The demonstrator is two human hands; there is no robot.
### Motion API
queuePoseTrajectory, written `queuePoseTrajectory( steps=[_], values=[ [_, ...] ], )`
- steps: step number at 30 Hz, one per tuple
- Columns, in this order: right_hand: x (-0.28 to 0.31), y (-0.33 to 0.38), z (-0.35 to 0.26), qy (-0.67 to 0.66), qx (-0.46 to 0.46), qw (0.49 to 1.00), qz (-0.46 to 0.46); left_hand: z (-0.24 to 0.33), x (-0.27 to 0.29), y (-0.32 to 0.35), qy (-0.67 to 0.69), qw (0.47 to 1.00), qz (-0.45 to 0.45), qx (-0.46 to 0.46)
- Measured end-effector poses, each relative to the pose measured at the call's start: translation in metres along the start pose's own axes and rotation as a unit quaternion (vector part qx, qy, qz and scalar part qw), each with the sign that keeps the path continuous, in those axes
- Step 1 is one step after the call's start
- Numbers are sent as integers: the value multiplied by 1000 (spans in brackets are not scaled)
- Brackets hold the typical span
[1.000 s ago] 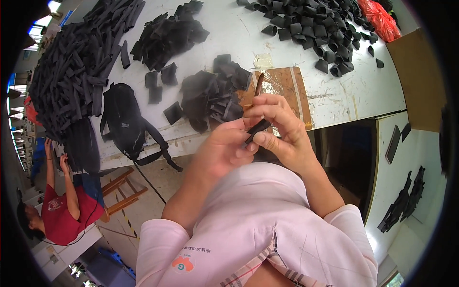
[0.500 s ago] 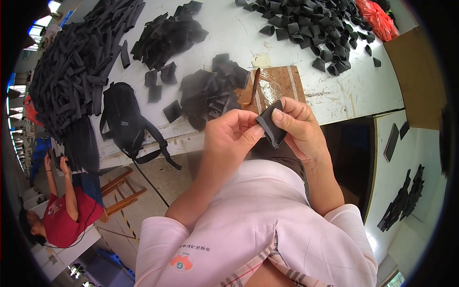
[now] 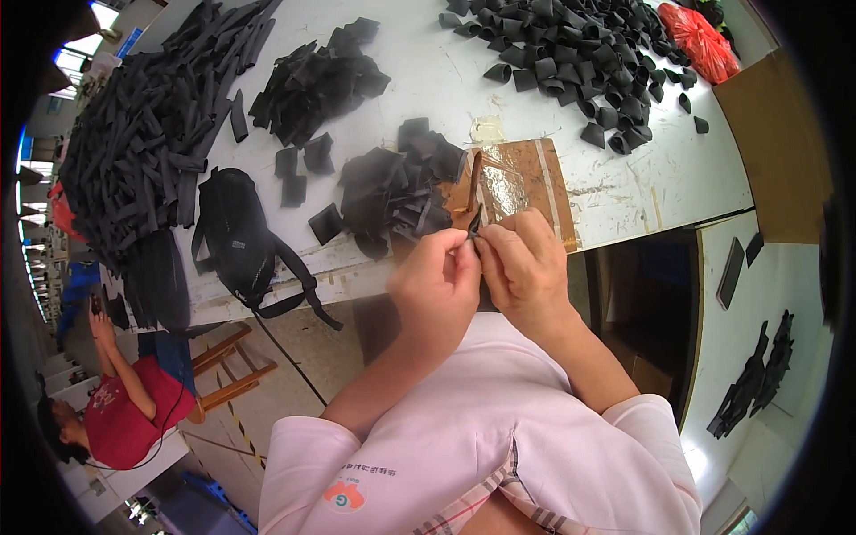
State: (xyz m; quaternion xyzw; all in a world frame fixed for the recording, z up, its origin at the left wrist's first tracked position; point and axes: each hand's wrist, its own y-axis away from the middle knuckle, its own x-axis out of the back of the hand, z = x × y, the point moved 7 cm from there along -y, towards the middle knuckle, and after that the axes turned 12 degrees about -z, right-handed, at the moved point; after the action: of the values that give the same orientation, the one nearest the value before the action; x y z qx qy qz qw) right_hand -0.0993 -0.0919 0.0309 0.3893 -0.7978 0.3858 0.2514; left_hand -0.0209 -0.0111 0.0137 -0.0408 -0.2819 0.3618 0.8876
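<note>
My left hand (image 3: 439, 278) and my right hand (image 3: 526, 265) meet in front of me, just before the table's near edge. Both pinch a small black fabric piece (image 3: 476, 219), mostly hidden by my fingers and seen nearly edge-on. Just beyond them a slim brown upright piece (image 3: 476, 175) rises from a brown board (image 3: 539, 183) with a shiny patch and pale strips. Left of the board lies a loose heap of flat black fabric pieces (image 3: 379, 196).
Folded black tubes (image 3: 606, 67) cover the far right of the white table (image 3: 428, 80), beside a red plastic bag (image 3: 698, 43). Long black strips (image 3: 134, 134) pile up at left, near a black strapped pouch (image 3: 236, 236). A co-worker in red (image 3: 134, 410) sits at far left.
My hands have drawn together and turned, so the fabric piece, broad side visible before, is now mostly covered. The view has shifted slightly. The co-worker's arms have moved.
</note>
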Motion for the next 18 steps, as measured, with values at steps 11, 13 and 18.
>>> queuePoseTrajectory(
  steps=[11, 13, 18],
  values=[
    [-58, 11, 44, -825, -267, 495, -55, -29, -10, -20, 412, 895, -65, 155],
    [-55, 5, 34, -856, -239, 452, -75, -11, -5, -25, 335, 936, -27, 102],
    [-9, -39, 32, -654, -255, 701, -124, -16, -14, -51, 706, 669, -115, 203]
  ],
)
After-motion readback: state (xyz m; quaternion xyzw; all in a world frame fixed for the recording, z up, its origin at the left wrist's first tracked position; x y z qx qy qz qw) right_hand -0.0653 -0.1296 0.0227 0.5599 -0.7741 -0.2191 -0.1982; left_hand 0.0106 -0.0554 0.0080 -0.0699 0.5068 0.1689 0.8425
